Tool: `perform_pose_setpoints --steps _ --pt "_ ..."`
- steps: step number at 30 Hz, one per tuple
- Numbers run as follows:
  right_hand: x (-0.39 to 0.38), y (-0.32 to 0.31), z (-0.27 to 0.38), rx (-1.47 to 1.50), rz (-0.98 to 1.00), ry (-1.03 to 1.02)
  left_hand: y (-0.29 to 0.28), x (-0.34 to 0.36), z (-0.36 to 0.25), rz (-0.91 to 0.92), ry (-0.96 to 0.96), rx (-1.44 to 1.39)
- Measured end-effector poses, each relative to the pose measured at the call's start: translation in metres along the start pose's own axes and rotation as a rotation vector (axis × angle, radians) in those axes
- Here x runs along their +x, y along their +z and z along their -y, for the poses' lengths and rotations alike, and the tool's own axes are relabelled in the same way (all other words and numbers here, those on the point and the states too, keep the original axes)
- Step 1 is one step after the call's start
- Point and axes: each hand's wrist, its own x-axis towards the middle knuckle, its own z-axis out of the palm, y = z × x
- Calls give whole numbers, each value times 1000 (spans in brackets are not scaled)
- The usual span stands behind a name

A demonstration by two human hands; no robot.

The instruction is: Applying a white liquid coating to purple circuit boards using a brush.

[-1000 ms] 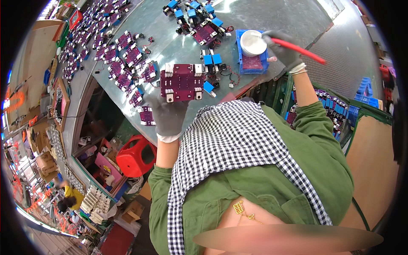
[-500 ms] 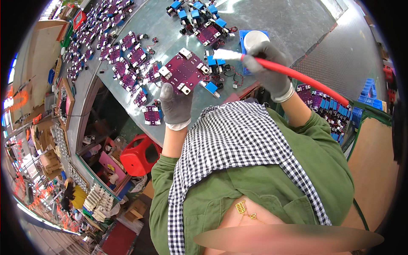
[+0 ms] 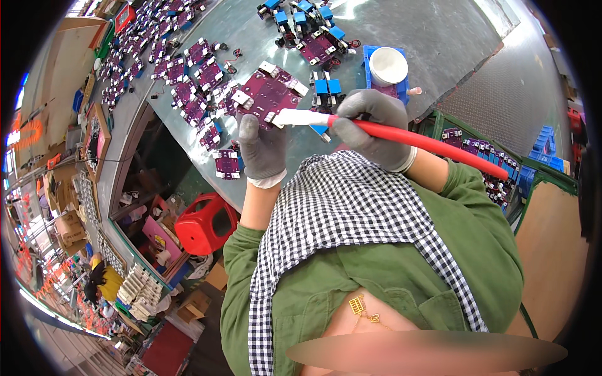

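My gloved left hand (image 3: 262, 147) grips a purple circuit board (image 3: 271, 93) by its near edge, thumb on top. White connectors stand at the board's corners. In my gloved right hand (image 3: 375, 125) is a brush (image 3: 433, 143) with a long red handle and white bristles. Its bristle tip meets the board's near right corner, at a white connector beside my left hand. A white round tub (image 3: 388, 66) sits in a blue tray (image 3: 369, 57) beyond my right hand. Boards with blue relays (image 3: 327, 86) lie just past the held board.
Many purple boards (image 3: 188, 100) cover the left side of the metal table (image 3: 426, 37). A cluster of boards with blue blocks (image 3: 307, 31) lies at the far middle. At right stands a crate of boards (image 3: 486, 153). A red stool (image 3: 204, 225) stands below the table at left.
My right hand has come nearer and left, bringing the brush tip from beyond the board to its near right corner. The held board has tilted slightly.
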Motion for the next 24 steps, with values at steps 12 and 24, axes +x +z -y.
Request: perform_pose_setpoints --steps 12,24 --pt "-4 -40 -24 -199 -73 149 -134 128 26 -475 -161 98" --pt "4 -151 -115 -1265 284 119 -111 31 -1 153 -660 2169"
